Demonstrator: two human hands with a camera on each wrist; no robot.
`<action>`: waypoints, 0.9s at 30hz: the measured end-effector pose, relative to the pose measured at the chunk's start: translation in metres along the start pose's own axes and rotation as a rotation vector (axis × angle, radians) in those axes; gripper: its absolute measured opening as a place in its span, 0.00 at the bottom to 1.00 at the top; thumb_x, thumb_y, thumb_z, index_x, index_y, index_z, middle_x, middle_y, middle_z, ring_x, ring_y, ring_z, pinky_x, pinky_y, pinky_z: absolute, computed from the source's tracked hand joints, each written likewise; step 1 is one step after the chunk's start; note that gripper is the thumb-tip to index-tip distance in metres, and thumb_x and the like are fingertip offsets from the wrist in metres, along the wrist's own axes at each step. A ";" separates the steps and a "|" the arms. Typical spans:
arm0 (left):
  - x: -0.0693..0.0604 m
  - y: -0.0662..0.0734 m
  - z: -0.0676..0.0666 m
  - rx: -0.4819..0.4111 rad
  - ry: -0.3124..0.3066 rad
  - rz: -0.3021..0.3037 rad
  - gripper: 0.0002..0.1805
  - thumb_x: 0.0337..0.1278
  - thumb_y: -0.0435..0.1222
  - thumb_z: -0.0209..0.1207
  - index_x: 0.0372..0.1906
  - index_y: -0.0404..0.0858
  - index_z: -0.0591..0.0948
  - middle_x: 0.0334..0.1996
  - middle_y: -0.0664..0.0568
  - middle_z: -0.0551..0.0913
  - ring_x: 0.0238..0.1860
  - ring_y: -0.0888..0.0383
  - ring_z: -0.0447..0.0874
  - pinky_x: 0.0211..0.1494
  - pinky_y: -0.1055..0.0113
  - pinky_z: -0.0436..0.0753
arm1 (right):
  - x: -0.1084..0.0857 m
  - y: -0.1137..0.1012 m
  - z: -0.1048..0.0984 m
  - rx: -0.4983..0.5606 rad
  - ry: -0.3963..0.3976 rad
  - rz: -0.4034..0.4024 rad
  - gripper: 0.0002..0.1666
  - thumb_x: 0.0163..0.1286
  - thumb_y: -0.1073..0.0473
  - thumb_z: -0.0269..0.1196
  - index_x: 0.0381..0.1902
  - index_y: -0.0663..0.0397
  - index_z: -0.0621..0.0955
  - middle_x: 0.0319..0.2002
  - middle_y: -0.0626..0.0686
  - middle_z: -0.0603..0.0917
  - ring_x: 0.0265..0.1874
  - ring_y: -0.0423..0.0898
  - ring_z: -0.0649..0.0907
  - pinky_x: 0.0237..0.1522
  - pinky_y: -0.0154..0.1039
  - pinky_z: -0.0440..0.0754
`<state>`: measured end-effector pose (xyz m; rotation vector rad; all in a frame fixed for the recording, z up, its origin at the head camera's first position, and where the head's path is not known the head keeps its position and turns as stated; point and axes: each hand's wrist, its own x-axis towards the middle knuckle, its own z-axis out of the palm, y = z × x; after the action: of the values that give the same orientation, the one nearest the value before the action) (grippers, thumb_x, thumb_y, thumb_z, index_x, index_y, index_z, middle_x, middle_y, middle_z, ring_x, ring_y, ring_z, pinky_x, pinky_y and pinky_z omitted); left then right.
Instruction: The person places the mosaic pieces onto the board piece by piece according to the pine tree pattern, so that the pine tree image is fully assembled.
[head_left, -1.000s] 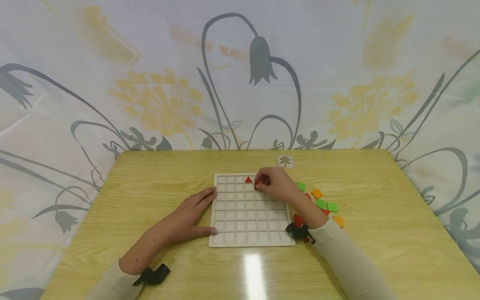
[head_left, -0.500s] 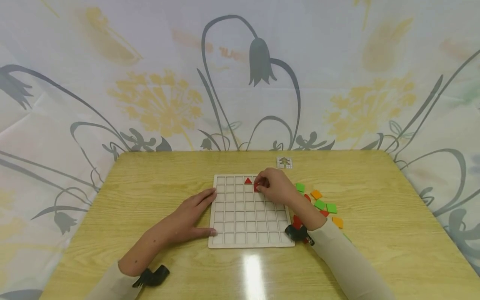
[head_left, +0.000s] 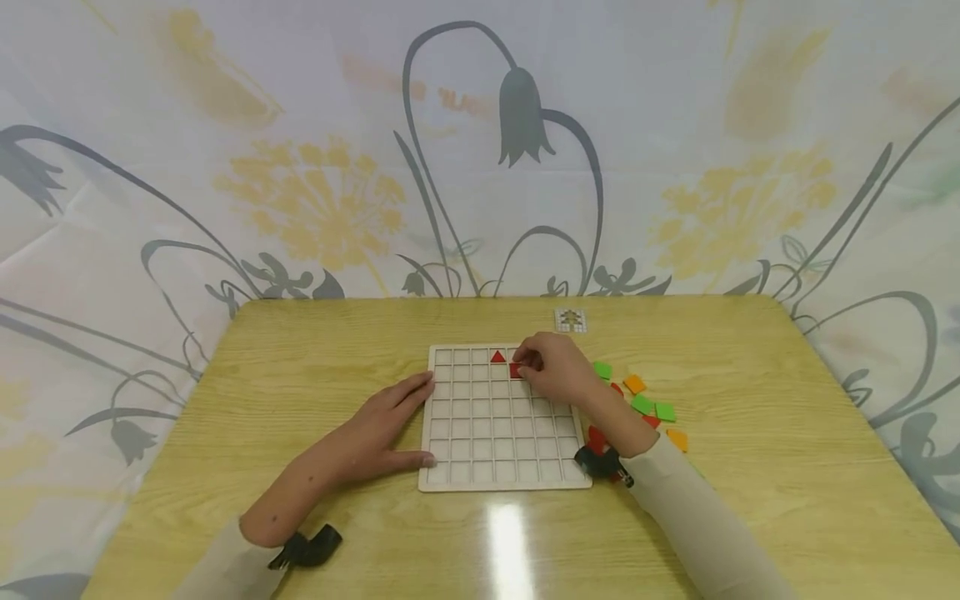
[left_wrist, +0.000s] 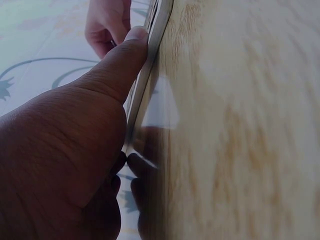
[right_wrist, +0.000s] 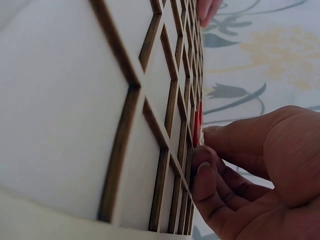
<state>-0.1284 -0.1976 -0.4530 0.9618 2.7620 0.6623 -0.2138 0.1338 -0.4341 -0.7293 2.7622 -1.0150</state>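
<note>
A white gridded board lies on the table in the head view. One red triangle tile sits in its top row. Diagonally below right of it, a red square tile lies nearly flat at a second-row cell. My right hand has its curled fingertips and thumb at that square's right side, partly covering it. In the right wrist view, the fingertips meet a red edge at the board's surface. My left hand rests along the board's left edge, fingers and thumb extended; its thumb touches the rim in the left wrist view.
Right of the board lie loose green tiles, orange tiles and red pieces, some hidden under the right forearm. A small pattern card lies behind the board. A flower-printed cloth stands behind the table.
The red square has gone from tilted in my right fingers to lying nearly flat at the cell, more of it showing. My left hand stays put on the board's edge.
</note>
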 end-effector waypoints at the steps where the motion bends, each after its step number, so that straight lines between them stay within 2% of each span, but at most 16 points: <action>1: 0.000 0.000 0.000 -0.002 -0.001 0.000 0.57 0.65 0.60 0.68 0.86 0.36 0.54 0.86 0.45 0.50 0.84 0.41 0.53 0.80 0.40 0.62 | 0.000 0.000 0.000 0.001 0.000 -0.003 0.06 0.73 0.67 0.68 0.45 0.60 0.89 0.40 0.53 0.87 0.37 0.47 0.84 0.45 0.45 0.86; 7: -0.001 0.000 -0.001 -0.006 -0.003 -0.005 0.58 0.64 0.60 0.69 0.86 0.35 0.55 0.86 0.45 0.50 0.84 0.40 0.53 0.80 0.40 0.62 | 0.000 -0.001 0.001 0.014 -0.019 -0.019 0.06 0.73 0.67 0.68 0.45 0.60 0.89 0.40 0.53 0.87 0.37 0.46 0.83 0.45 0.44 0.85; 16: 0.000 -0.001 0.000 -0.004 -0.009 -0.008 0.58 0.65 0.62 0.67 0.86 0.37 0.54 0.87 0.46 0.49 0.84 0.41 0.52 0.80 0.39 0.62 | -0.003 0.003 -0.004 -0.002 0.008 -0.047 0.06 0.74 0.67 0.67 0.46 0.61 0.89 0.40 0.53 0.88 0.37 0.46 0.84 0.44 0.45 0.86; 27: 0.001 0.001 0.000 -0.007 -0.008 -0.007 0.57 0.65 0.60 0.68 0.86 0.36 0.55 0.87 0.46 0.49 0.84 0.41 0.52 0.81 0.40 0.61 | -0.033 0.002 -0.026 -0.017 0.004 -0.043 0.05 0.73 0.69 0.67 0.44 0.60 0.89 0.38 0.50 0.87 0.34 0.43 0.83 0.40 0.41 0.84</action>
<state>-0.1283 -0.1966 -0.4522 0.9505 2.7529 0.6655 -0.1924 0.1662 -0.4177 -0.7936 2.7736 -1.0031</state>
